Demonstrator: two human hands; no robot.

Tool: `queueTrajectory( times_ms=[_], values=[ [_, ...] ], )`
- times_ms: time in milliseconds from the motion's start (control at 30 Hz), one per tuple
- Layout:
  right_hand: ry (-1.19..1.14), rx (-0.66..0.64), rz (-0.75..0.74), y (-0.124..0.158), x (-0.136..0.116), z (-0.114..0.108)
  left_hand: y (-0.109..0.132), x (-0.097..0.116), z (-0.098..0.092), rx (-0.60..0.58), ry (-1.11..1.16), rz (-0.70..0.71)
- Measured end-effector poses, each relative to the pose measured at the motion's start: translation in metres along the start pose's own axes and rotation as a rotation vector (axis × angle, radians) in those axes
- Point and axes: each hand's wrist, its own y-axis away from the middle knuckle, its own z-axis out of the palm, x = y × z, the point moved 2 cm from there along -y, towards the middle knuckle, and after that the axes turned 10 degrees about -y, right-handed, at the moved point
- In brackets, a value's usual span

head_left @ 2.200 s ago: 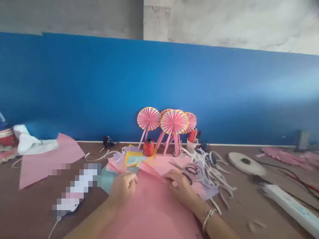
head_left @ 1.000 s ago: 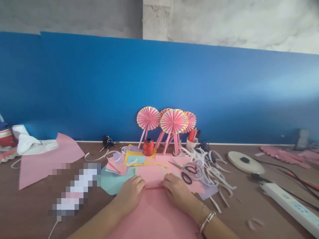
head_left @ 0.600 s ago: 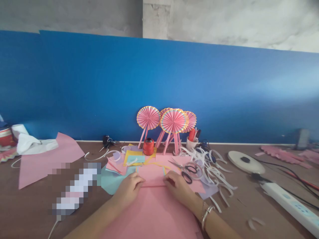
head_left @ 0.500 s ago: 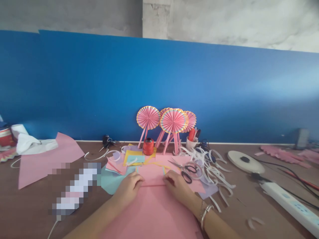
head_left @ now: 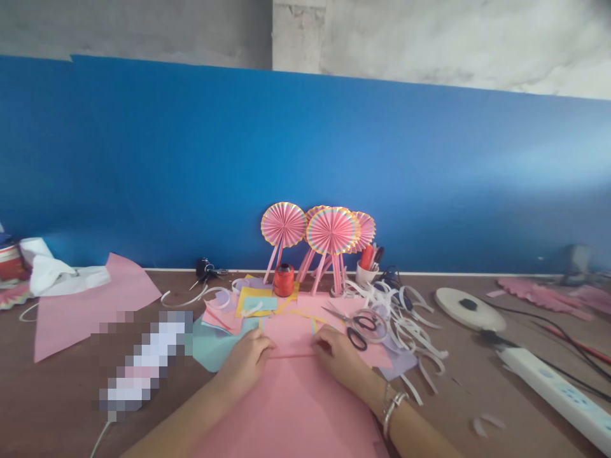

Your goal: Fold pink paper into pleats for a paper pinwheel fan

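A large sheet of pink paper stretches from the table's near side up between my hands, with a narrow fold across it near its far end. My left hand pinches the fold's left end, fingers closed. At the right end, my right hand grips the same paper with curled fingers; a bracelet sits on that wrist. Scissors with black handles lie just beyond my right hand. Behind the sheet are pink, yellow and teal paper pieces and a red spool-like object.
Several pleated pink paper fans stand against the blue partition. White paper strips are heaped at right, near a cup of pens. A round cream disc and a power strip lie farther right. Pink paper lies left.
Almost nothing differs. Both hands keep their hold at the folded paper, and the whole view has shifted very slightly.
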Motion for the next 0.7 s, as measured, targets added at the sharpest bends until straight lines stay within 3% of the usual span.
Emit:
queueTrajectory(
  times_ms=[367, 567, 700],
  values=[
    [0.114, -0.027, -0.056, 0.001, 0.001, 0.003, 0.001, 0.008, -0.002, -0.069, -0.201, 0.064],
    [0.393, -0.174, -0.251, 0.004, -0.006, 0.012, 0.002, 0.02, -0.006, -0.051, -0.406, 0.32],
    [0.483, -0.219, -0.286, 0.004, -0.008, 0.012, 0.0, 0.019, -0.013, -0.052, -0.452, 0.388]
  ],
)
